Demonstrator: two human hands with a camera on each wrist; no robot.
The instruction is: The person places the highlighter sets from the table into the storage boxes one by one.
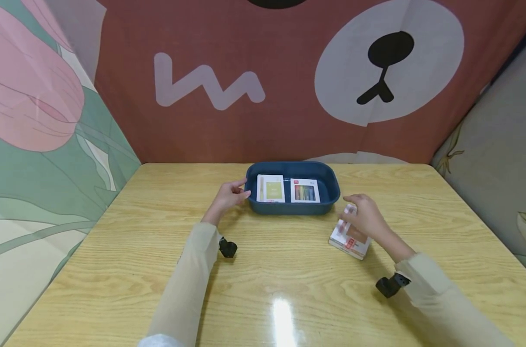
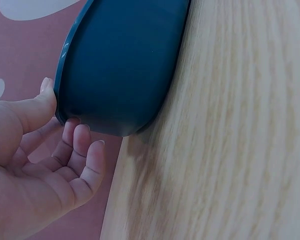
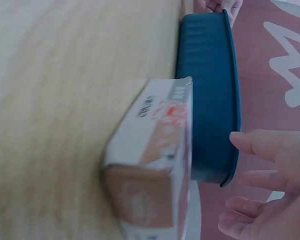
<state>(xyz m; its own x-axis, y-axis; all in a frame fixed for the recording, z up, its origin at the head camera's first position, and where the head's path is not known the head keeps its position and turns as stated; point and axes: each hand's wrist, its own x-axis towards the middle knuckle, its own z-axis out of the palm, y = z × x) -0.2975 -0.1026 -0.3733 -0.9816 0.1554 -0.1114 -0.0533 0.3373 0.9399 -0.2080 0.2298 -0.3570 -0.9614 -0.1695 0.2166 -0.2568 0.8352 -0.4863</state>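
A dark blue bin [image 1: 269, 208] stands at the back of the table. In its left half lies a white box with a yellow-green panel [image 1: 273, 190], and in its right half a white box picturing coloured sticks [image 1: 305, 191]. My left hand [image 1: 229, 196] holds the bin's left end, thumb at the rim and fingers against the outer wall [image 2: 122, 65]. My right hand [image 1: 364, 217] hovers above a white and brown box [image 1: 348, 245], which lies at an angle near the bin's right front corner. In the right wrist view, the right hand's fingers [image 3: 255, 180] are spread and hold nothing.
The wood-grain table [image 1: 263, 270] reaches a red-brown printed backdrop [image 1: 289, 125] behind the bin. Patterned cloths hang at the left [image 1: 50, 193] and right [image 1: 497, 144]. A black camera is strapped to each wrist.
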